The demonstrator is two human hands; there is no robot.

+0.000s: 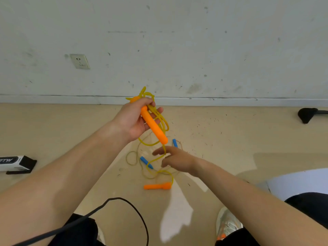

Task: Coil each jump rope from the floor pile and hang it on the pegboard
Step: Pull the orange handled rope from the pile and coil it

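My left hand [135, 119] is raised in front of the wall and grips an orange jump-rope handle [154, 127] together with several loops of its yellow cord [160, 119]. The cord hangs down to the floor and ends at the second orange handle [157, 186], which lies flat. My right hand [174, 159] is lower, fingers loosely extended, touching the hanging yellow cord near its fingertips. Two blue handles [146, 162] of another rope lie on the floor under my hands, with thin cord looped around them. No pegboard is in view.
A black-and-white box [16, 164] lies on the floor at the left. A black cable [124, 203] curves across the foreground. A black object [308, 114] sits at the right by the wall. My shoe [228, 223] is at the lower right. A wall socket [79, 61] is upper left.
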